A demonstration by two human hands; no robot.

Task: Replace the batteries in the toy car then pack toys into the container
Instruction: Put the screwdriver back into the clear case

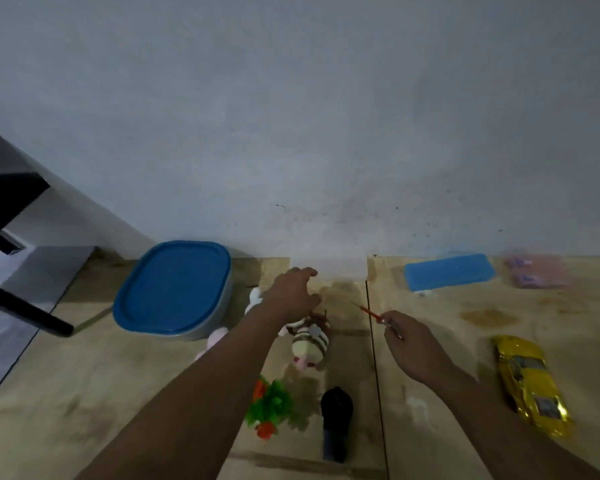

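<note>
Lying on the wooden table (pixel 430 427) at the near right, the yellow toy car (pixel 530 382) is seen untouched. A thin red screwdriver (pixel 371 314) is pinched by the right hand (pixel 416 344). The left hand (pixel 291 292) is held above the striped plush toy (pixel 309 344), fingers spread apart. The blue-lidded container (pixel 174 289) is placed far left.

The right hand (pixel 414 344) pinches a red screwdriver (pixel 371 315), its tip pointing toward ten o'clock. The left hand (pixel 291 294) hovers spread above a striped plush toy (pixel 309 342). A lidded blue container (pixel 174 289) sits at nine o'clock on the bench (pixel 84 393); the yellow toy car (pixel 530 382) lies at three o'clock.
</note>
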